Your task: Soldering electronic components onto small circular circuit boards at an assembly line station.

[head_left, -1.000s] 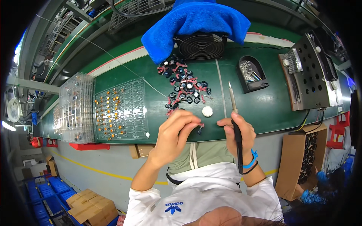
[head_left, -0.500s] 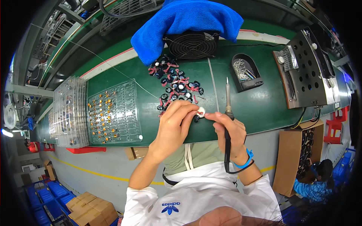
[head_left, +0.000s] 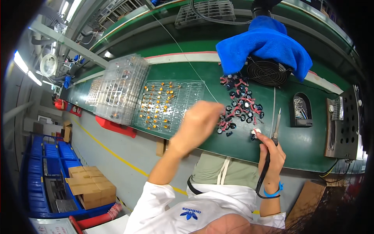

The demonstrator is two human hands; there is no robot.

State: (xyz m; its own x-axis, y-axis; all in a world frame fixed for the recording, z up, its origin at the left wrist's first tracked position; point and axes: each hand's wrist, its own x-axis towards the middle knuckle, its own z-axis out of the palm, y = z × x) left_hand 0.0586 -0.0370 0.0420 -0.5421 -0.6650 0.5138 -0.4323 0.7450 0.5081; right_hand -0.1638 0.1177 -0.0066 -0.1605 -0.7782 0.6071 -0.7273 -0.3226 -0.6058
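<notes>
My right hand [head_left: 272,158] is closed around a soldering iron [head_left: 277,128], whose tip points away from me. At its index fingertip is a small white round part [head_left: 256,132] with a dark piece just below it; whether the fingers pinch it or only touch it, I cannot tell. My left hand [head_left: 199,124], smeared by motion, hovers over the green bench between a clear plastic tray [head_left: 191,95] of small orange parts and a pile of black round components with red wires [head_left: 246,105]. Its fingers are too blurred to show anything in them.
A black fan [head_left: 269,72] under a blue towel [head_left: 265,39] stands behind the pile. To the right are a black bin [head_left: 302,123] of metal bits and a metal box with holes [head_left: 346,124]. Stacked clear trays [head_left: 120,89] rise at left. The green bench [head_left: 304,148] ends before me.
My left hand has left the white part and swung left toward the orange-part tray. My right hand still holds the soldering iron. The whole view has turned left.
</notes>
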